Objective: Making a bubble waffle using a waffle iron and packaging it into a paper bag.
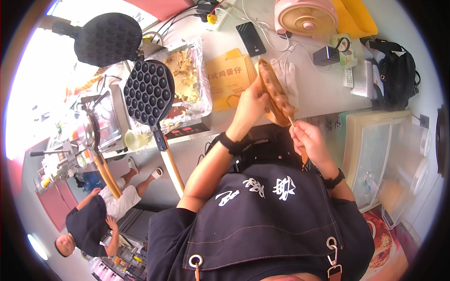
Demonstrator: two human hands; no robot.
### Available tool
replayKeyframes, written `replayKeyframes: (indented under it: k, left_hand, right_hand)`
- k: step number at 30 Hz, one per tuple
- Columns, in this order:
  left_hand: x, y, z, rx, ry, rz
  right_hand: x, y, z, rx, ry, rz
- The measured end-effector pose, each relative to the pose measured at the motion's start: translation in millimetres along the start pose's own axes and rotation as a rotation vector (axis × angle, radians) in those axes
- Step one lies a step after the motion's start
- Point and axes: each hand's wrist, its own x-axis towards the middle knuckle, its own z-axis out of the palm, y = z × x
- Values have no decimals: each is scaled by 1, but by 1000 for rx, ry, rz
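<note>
My left hand (251, 103) grips an orange-brown paper sleeve (278, 118) from its left side. Along the sleeve's opening lies a long, brown, bumpy piece of food (272, 82), which looks like sausage on a stick. My right hand (309, 140) pinches a thin wooden stick (291, 121) at the food's near end. Sleeve and food are held tilted above the counter's front edge. Behind them is a white knitted glove (291, 75), partly covered. Flat yellow printed paper bags (225, 82) lie just left of the sleeve.
An opened egg waffle iron (149, 93) stands at left, its wooden handle (174, 168) jutting past the counter. Beside it is a foil-lined tray (200, 84) with food scraps. A phone (251, 39), cables, a pink fan (306, 15) and a black bag (397, 73) occupy the back. Another person (89, 217) sits at lower left.
</note>
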Motion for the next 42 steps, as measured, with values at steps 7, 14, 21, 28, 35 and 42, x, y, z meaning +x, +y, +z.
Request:
replayKeyframes:
  k: [7, 14, 21, 28, 35, 42]
  left_hand:
    - [3, -27, -6, -35, 84, 147]
    - [20, -73, -23, -610, 104, 2]
    - [67, -110, -5, -735, 177, -106]
    - [42, -90, -11, -801, -44, -16]
    - [-99, 16, -2, -1067, -171, 351]
    - [-236, 87, -67, -1214, 250, 670]
  right_hand:
    - [25, 24, -5, -50, 118, -45]
    - [54, 34, -13, -36, 1, -64]
    - [56, 35, -31, -31, -92, -68]
    - [24, 22, -44, 156, -79, -82]
    - [-78, -117, 17, -465, 128, -288]
    - [-83, -170, 208, -1225, 446, -1141]
